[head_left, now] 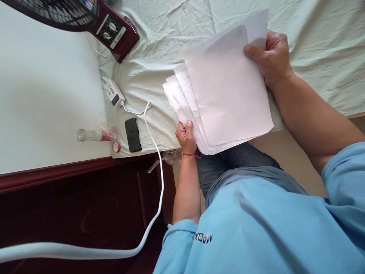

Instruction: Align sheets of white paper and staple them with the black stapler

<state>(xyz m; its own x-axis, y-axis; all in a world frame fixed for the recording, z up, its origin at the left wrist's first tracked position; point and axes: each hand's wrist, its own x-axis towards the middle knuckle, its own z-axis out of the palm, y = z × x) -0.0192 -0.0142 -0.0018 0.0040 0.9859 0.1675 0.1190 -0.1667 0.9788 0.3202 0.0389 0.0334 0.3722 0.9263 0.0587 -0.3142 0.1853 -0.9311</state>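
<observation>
A fanned stack of paper sheets (228, 91) is held up over the front edge of the cloth-covered table. The top sheets look blank, while faint print shows along the staggered left edges. My left hand (186, 137), with a red string at the wrist, grips the lower left edge of the stack, thumb on top. At the upper right, my right hand (270, 57) pinches the sheets, its thumb lying on the front face and the other fingers hidden behind the paper.
Pale green cloth (159, 49) covers the table. To the left are a dark red fan (125, 36), a white power adapter (114, 93) with its white cable (158, 152), a black phone (132, 135), a glass bottle (92, 135) lying sideways and a red cap (116, 146).
</observation>
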